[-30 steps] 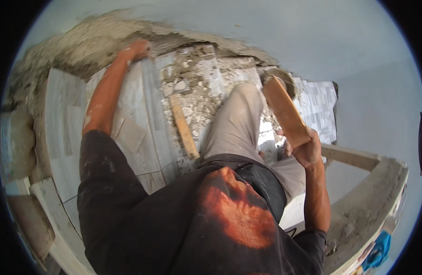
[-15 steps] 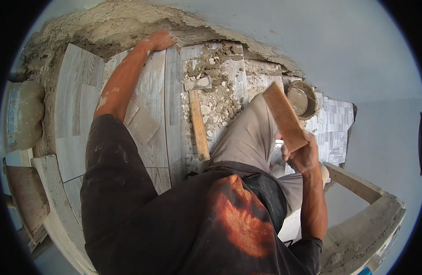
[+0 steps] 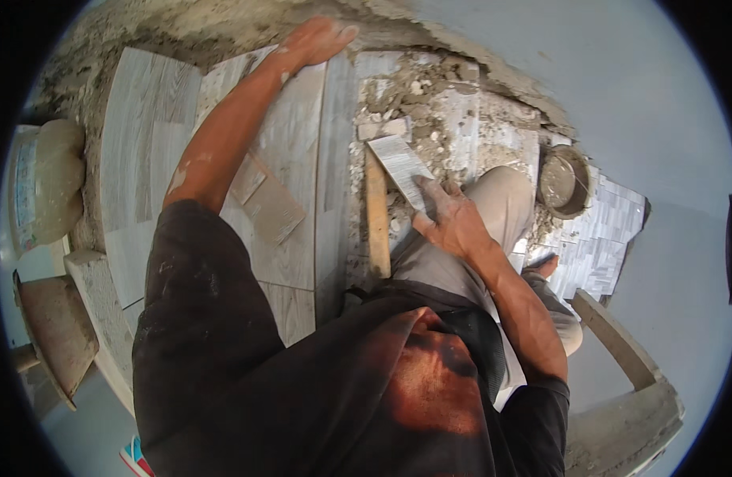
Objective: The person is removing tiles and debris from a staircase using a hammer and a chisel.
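From the head camera, looking down over the person's dark shirt, most of the floor on the left already carries long grey wood-grain tiles (image 3: 155,151), set edge to edge in rows that run up to the rough mortar margin (image 3: 191,32) at the top. That part looks finished to me.

What remains, as far as I can judge, is the strip to the right of the laid rows: a patch of lumpy grey mortar bed (image 3: 429,95) with loose chunks and offcuts on it, not yet levelled or covered. A narrow wooden batten (image 3: 376,215) lies along the edge of the last laid row, between it and the rubble.

The right hand (image 3: 453,222) holds a cut tile piece (image 3: 399,165), pale grey and narrow, its far end pointing at the mortar bed; the fingers are closed around its near end, thumb on top. The piece hangs above the bed rather than resting flat, so I would say it is not placed yet.

The left hand (image 3: 314,41) is stretched far out, palm down with fingers spread flat on the top end of a laid tile near the mortar margin, gripping nothing.

A small loose tile offcut (image 3: 267,203) lies on the finished rows. A round mortar bucket (image 3: 563,181) stands to the right beside a stack of patterned tiles (image 3: 600,238). A pale sack (image 3: 52,187) sits at the left edge.
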`<state>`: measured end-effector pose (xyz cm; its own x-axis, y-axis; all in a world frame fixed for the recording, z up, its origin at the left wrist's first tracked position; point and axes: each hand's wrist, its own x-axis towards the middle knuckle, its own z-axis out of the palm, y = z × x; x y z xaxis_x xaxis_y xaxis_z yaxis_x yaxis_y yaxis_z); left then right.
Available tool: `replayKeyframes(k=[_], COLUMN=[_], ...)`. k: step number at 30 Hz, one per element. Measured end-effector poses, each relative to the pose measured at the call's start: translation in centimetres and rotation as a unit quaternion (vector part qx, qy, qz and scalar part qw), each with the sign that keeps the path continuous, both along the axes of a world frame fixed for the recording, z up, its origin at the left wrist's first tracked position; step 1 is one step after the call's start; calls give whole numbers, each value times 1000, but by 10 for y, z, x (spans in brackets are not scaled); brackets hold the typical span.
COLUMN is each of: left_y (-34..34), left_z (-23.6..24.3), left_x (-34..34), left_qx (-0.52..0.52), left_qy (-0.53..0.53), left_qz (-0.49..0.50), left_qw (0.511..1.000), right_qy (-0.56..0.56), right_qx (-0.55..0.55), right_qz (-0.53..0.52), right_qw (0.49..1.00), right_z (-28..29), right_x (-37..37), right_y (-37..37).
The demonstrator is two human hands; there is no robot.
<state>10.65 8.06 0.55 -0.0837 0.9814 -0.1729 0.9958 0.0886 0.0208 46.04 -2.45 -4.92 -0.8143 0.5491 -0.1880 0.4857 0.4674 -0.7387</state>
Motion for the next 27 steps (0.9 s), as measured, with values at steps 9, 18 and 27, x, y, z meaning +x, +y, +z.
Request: replayKeyframes(k=[9, 18, 27], left_y=[-1, 7, -20], left_z=[-33, -46, -13], left_x=[-21, -34, -8], left_qx=[-46, 16, 187], left_qy=[-42, -3, -123], left_qz=[82, -5, 18], left_qw=[995, 1000, 974], right_qy=[-119, -188, -130], right_qx=[40, 10, -6], right_qz=[-75, 24, 84], right_qw=[989, 982, 988], right_z=[-35, -47, -38], right_x=[-28, -51, -63], right_y=[-8, -24, -83])
